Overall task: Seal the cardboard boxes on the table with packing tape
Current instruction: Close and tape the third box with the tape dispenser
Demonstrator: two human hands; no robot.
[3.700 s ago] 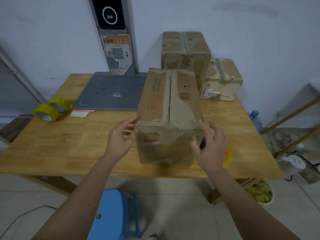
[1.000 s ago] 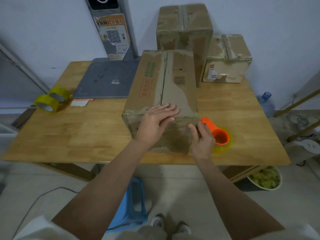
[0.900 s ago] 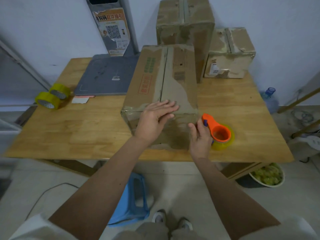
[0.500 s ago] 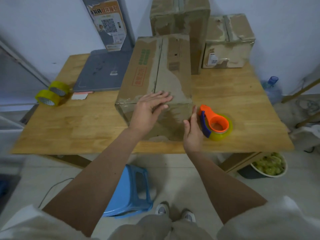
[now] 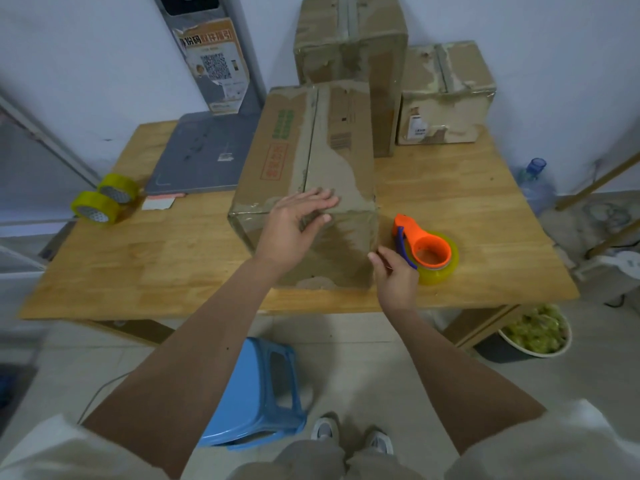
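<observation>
Box (image 5: 311, 174) sits mid-table, long axis running twelve to six, seam along it. My left hand (image 5: 294, 226) lies flat and relaxed on its near top edge. Right hand (image 5: 396, 277) pinches something at the near right corner, unclear what; dispenser (image 5: 427, 252) lies just at its two o'clock.

Three cardboard boxes on the table: long box (image 5: 308, 168) nearest, tall box (image 5: 349, 39) behind, small box (image 5: 446, 95) at right rear. Two loose yellow tape rolls (image 5: 104, 199) at left edge. One orange tape dispenser (image 5: 426, 251) loaded with one further roll. One grey mat (image 5: 204, 154). One blue stool (image 5: 256, 393). One water bottle (image 5: 535, 181). One bowl (image 5: 535, 336) on floor. Two hands: left hand (image 5: 294, 230), right hand (image 5: 394, 275).
</observation>
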